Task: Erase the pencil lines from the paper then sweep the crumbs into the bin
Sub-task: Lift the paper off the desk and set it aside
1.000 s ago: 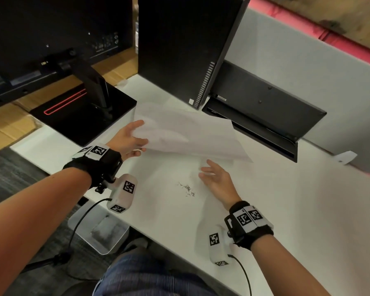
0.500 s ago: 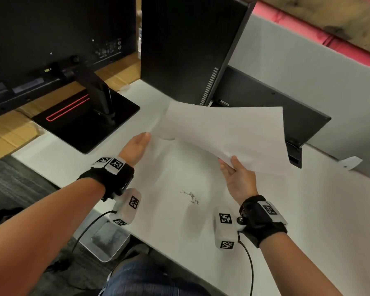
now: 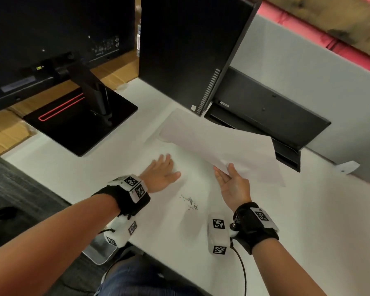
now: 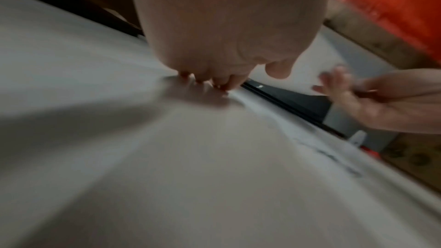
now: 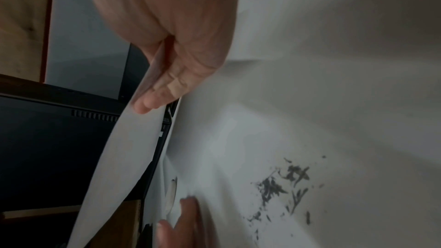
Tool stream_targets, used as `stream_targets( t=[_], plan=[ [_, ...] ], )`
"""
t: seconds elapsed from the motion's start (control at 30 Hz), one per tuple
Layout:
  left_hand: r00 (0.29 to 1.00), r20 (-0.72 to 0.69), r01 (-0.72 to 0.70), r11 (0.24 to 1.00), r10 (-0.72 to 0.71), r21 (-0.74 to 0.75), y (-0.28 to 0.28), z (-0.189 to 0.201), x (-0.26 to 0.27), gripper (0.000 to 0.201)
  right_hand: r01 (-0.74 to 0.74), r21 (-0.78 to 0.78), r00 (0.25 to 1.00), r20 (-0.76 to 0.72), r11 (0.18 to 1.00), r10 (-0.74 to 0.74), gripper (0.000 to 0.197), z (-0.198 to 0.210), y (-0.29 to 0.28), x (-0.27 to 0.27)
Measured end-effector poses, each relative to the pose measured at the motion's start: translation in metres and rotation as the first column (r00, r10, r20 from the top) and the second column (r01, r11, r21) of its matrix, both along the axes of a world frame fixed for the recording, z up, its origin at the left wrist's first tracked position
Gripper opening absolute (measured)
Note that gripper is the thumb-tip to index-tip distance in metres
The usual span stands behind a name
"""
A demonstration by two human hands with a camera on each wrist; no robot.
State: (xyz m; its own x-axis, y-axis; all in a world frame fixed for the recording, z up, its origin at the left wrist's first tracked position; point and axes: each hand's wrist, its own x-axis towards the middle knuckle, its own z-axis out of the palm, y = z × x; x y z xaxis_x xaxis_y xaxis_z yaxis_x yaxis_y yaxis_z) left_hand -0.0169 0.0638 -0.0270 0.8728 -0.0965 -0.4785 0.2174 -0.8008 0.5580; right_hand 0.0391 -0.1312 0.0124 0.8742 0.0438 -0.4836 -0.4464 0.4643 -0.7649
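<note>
The white sheet of paper [image 3: 222,144] hangs tilted above the back of the white table [image 3: 308,221]. My right hand [image 3: 225,170] pinches its near edge between thumb and fingers, which the right wrist view confirms on the paper [image 5: 119,148]. A small pile of dark eraser crumbs [image 3: 190,202] lies on the table between my wrists, also seen as crumbs [image 5: 286,182]. My left hand [image 3: 165,165] lies flat, palm down, left of the crumbs, fingertips [image 4: 207,80] on the table. The bin [image 3: 98,251] sits below the table's front edge, mostly hidden behind my left wrist.
A black monitor stand base [image 3: 79,124] fills the back left. A black computer tower [image 3: 190,50] and a low black monitor back [image 3: 265,116] stand just behind the paper. A grey partition [image 3: 318,71] closes the back right, with a white tag [image 3: 348,167] at its foot.
My left hand let go of the paper's left edge and dropped flat onto the table. The right hand alone now holds the sheet, which has sunk lower and flatter.
</note>
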Motion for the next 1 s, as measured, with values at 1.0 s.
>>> stream_targets(
  t=[1.0],
  plan=[
    [0.704,0.330,-0.593,0.776,0.629,-0.213,0.080,0.003,0.039,0.041,-0.003,0.030,1.000,0.002,1.000,0.003,0.059,-0.016,0.011,0.017]
  ],
)
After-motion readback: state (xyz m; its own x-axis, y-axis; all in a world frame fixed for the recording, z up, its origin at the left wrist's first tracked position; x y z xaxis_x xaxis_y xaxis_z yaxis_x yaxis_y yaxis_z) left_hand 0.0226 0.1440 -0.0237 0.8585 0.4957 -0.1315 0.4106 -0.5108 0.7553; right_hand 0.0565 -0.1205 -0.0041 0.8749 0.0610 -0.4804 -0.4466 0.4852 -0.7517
